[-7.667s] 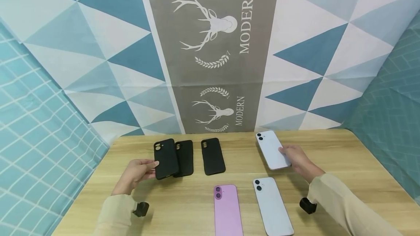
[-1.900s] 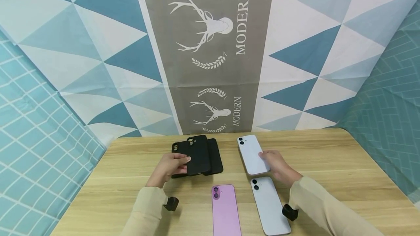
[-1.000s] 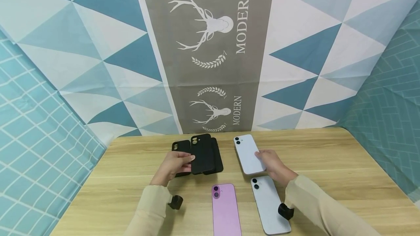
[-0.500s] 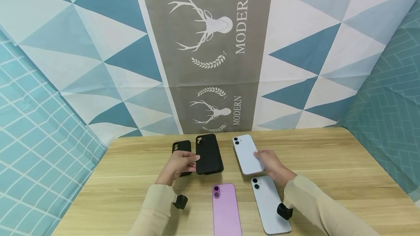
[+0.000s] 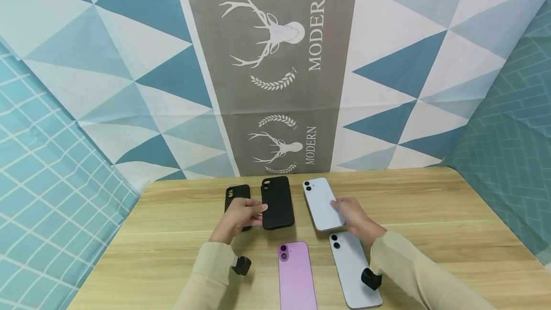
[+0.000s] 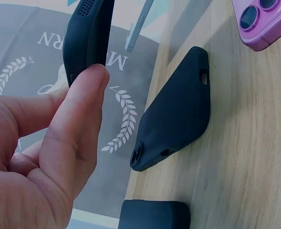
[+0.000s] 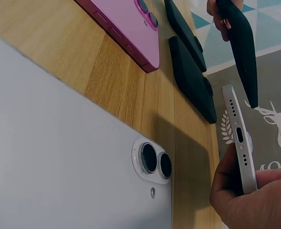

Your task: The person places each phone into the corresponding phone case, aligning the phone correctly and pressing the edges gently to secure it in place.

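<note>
My left hand (image 5: 242, 214) pinches a black phone case (image 5: 277, 203) by its left edge, thumb on top. The right wrist view shows this case (image 7: 242, 52) raised off the table. Below it lies a second black case (image 6: 178, 105), mostly covered by the held one in the head view. A third black case (image 5: 237, 193) rests to the left, partly behind my left hand. My right hand (image 5: 352, 216) grips a white phone (image 5: 323, 204) at its right side, camera side up. The right wrist view has that phone (image 7: 242, 143) above the table, apart from the held case.
A pink phone (image 5: 297, 274) and another white phone (image 5: 353, 267) lie camera side up nearer me on the wooden table (image 5: 452, 233). My right wrist is over part of that white phone. A patterned cloth (image 5: 280, 85) hangs along the table's back edge.
My left hand has carried the black case rightward from above the left case to above the middle one. My right hand has brought the white phone leftward, closer to the case.
</note>
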A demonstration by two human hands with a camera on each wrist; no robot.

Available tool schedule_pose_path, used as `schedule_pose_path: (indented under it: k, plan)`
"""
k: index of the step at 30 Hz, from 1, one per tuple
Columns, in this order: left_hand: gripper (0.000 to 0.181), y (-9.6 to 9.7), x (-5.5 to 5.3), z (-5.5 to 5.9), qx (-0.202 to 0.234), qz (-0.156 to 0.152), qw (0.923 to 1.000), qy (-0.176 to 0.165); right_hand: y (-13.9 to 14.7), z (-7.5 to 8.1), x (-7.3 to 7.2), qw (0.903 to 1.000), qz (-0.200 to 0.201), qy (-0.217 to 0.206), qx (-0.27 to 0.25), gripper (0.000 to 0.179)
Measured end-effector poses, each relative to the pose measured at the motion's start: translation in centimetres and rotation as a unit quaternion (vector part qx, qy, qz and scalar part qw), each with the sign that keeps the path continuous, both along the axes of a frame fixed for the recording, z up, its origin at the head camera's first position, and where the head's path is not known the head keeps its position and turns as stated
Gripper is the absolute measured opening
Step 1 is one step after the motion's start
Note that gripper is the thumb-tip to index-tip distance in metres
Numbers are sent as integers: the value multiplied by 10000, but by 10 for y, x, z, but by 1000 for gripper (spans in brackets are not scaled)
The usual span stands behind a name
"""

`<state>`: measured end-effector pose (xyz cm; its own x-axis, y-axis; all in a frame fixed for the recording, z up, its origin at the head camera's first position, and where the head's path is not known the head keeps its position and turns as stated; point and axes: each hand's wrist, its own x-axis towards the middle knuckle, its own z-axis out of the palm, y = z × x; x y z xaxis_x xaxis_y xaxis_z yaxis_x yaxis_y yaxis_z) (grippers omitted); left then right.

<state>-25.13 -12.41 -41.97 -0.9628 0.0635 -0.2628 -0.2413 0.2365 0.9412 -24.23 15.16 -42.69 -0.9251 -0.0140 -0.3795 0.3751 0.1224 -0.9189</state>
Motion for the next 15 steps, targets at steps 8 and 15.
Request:
schedule_pose_path:
  k: [8,15]
  plan:
    - [35,6,1,1,78,-89,9999,-55,-3,2,1,10000,-4,-75,30,44]
    - [34,13,2,3,133,-85,9998,-123,-6,2,1,9999,74,-85,37,46]
